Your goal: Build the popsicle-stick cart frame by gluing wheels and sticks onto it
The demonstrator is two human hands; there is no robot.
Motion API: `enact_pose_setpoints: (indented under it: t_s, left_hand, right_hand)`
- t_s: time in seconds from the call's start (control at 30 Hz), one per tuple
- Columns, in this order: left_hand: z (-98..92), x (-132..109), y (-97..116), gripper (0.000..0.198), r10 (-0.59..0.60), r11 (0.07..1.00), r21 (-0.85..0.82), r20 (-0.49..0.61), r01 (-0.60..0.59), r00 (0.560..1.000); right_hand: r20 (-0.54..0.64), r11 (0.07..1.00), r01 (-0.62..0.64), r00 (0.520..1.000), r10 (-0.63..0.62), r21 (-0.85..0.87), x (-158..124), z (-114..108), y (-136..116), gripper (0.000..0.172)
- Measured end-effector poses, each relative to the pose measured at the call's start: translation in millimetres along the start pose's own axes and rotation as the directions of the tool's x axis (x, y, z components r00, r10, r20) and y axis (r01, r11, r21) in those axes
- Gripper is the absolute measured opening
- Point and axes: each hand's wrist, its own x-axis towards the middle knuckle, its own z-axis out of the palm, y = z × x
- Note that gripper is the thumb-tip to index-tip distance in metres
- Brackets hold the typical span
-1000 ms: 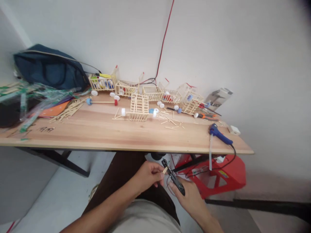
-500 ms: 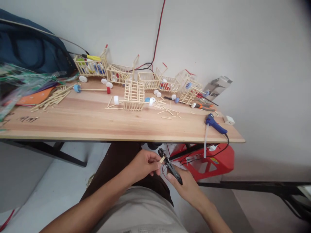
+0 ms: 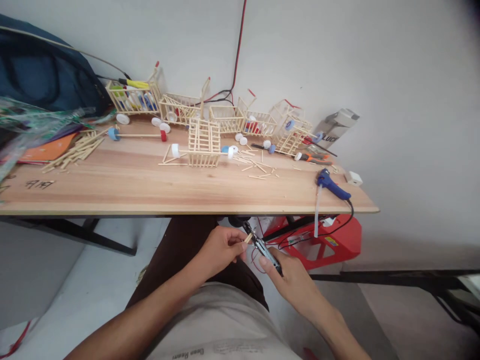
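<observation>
Below the table's front edge, my left hand [image 3: 224, 249] pinches short wooden sticks [image 3: 248, 238] between thumb and fingers; I cannot tell exactly how many. My right hand [image 3: 290, 274] is wrapped round the handles of dark metal pliers [image 3: 264, 250]. The jaws of the pliers are up against the sticks' far ends or right beside them. On the table in front stands a small wooden-stick cart [image 3: 204, 142] with white wheels on an axle. Thin cut sticks [image 3: 258, 167] lie scattered to its right.
More stick carts [image 3: 180, 107] line the wall. A stick pile [image 3: 77, 150] and a wheeled axle [image 3: 138, 135] lie left. A blue glue gun [image 3: 333, 185] rests near the right end, its cord hanging over the edge. Orange-handled pliers [image 3: 315, 158] lie behind it. A red stand [image 3: 337, 250] is underneath.
The pliers have turned a little in my right hand, so a brighter side of them shows. My left hand still holds the sticks. The view has shifted slightly.
</observation>
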Motion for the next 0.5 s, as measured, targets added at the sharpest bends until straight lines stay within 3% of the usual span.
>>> enact_pose_setpoints:
  t_s: [0.17, 0.3, 0.43, 0.5]
  left_hand:
    - [-6.4, 3.9, 0.1, 0.028, -0.046, 0.998, -0.046, 0.067, 0.049, 0.997]
    - [-7.2, 7.5, -1.9, 0.016, -0.034, 0.991, 0.126, -0.002, 0.034, 0.999]
    - [-10.2, 10.6, -2.0, 0.014, 0.078, 0.931, 0.363, -0.094, -0.039, 0.992]
    - [-14.7, 10.6, -1.7, 0.013, 0.082, 0.921, 0.388, -0.107, -0.035, 0.991]
  right_hand:
    - [0.027, 1.000, 0.022, 0.999, -0.022, 0.014, 2.7, -2.1, -2.7, 0.056]
    - [0.042, 0.998, -0.006, 0.999, 0.008, -0.061, 5.1, -1.5, -3.5, 0.050]
    - [0.061, 0.993, -0.065, 0.996, 0.071, -0.095, 6.8, -0.4, -2.6, 0.045]
    - [0.081, 0.993, -0.090, 0.992, 0.096, -0.080, 6.5, -2.1, 0.6, 0.045]
